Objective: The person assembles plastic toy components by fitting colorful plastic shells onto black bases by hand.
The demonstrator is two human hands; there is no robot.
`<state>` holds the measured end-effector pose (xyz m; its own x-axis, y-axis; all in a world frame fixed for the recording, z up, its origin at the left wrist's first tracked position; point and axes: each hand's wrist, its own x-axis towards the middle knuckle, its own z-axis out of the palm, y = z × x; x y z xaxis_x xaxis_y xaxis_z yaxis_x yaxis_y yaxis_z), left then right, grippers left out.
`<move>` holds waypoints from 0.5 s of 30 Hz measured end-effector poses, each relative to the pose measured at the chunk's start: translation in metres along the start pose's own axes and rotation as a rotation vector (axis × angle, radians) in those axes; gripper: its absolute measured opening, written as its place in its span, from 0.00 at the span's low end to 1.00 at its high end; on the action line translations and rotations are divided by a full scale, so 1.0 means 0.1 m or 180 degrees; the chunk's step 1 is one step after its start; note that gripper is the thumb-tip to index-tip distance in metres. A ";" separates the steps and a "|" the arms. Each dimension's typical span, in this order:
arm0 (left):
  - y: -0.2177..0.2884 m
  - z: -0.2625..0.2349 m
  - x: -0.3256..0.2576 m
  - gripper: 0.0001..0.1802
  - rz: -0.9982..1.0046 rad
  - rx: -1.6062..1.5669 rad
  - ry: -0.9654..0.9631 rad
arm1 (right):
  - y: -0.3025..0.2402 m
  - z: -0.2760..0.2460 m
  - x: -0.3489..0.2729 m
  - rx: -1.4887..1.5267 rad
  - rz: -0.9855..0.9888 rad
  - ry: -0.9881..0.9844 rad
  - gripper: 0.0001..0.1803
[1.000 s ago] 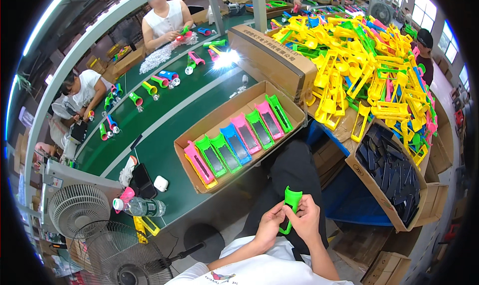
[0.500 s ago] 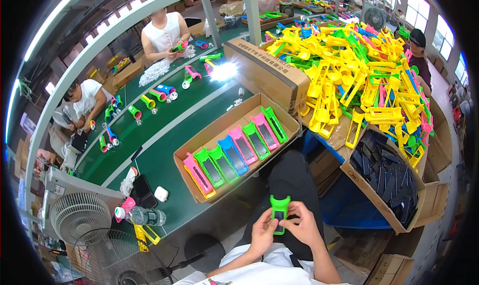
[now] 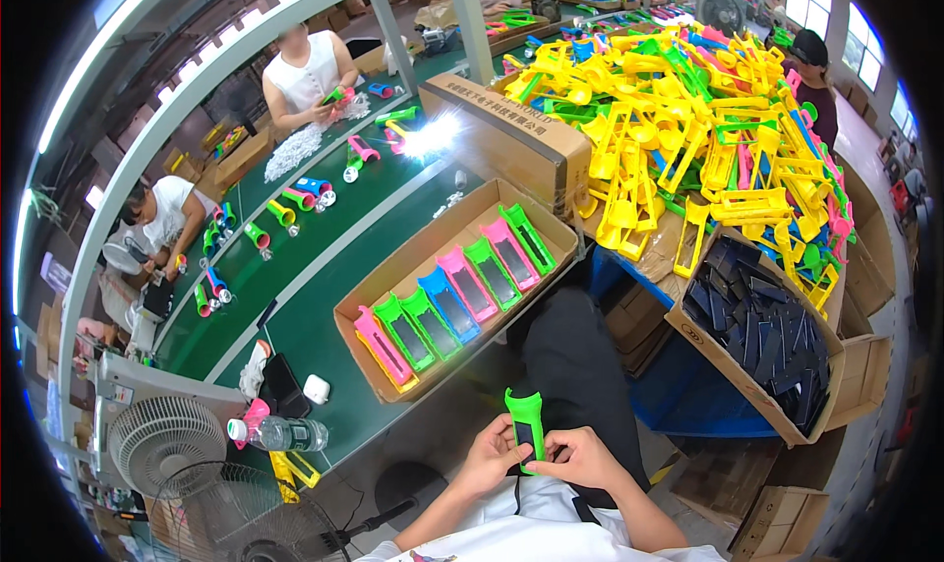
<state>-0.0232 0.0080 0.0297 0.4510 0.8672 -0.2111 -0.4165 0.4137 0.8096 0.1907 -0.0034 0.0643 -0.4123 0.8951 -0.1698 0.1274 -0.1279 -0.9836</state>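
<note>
The left hand (image 3: 489, 458) and right hand (image 3: 582, 458) pinch the lower part of a smooth, bright-green plastic casing (image 3: 525, 410) with a scooped top and flat dark rectangular panel (image 3: 526, 438), above the lap. Beyond, a shallow brown cardboard box (image 3: 430, 261) holds similar casings in a row on the green surface (image 3: 307, 328).

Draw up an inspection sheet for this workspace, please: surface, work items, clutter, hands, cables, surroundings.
Surface: green tabletop, partly covered.
Work items: green plastic casing in hand; cardboard box with a row of multicoloured casings; heaped casings, mostly yellow; dark rectangular panels, boxed.
Clutter: clear bottle, small white case.
Hands: left and right, both holding the green casing.
Cables: none clearly made out.
Surroundings: white fan, seated co-workers.
</note>
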 end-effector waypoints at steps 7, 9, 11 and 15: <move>-0.11 0.05 -0.09 0.22 0.0399 0.0185 0.0527 | 0.10 0.19 0.02 -0.0622 -0.0187 0.0591 0.16; -0.06 0.11 -0.11 0.21 0.0569 0.0265 0.0644 | 0.11 0.20 0.03 -0.0751 -0.0289 0.0645 0.16; 0.07 0.16 -0.07 0.19 0.0677 0.0492 0.0944 | 0.05 0.16 0.13 -0.0391 -0.0580 0.0734 0.19; 0.90 0.15 -0.02 0.19 0.1246 0.1549 0.1768 | -0.07 0.08 0.10 -0.0034 -0.0387 0.0708 0.26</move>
<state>-0.0494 0.0392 0.1114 -0.1632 0.9866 -0.0016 -0.0173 -0.0012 0.9998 0.1786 0.0026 0.0687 -0.2167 0.9757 -0.0314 0.0991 -0.0100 -0.9950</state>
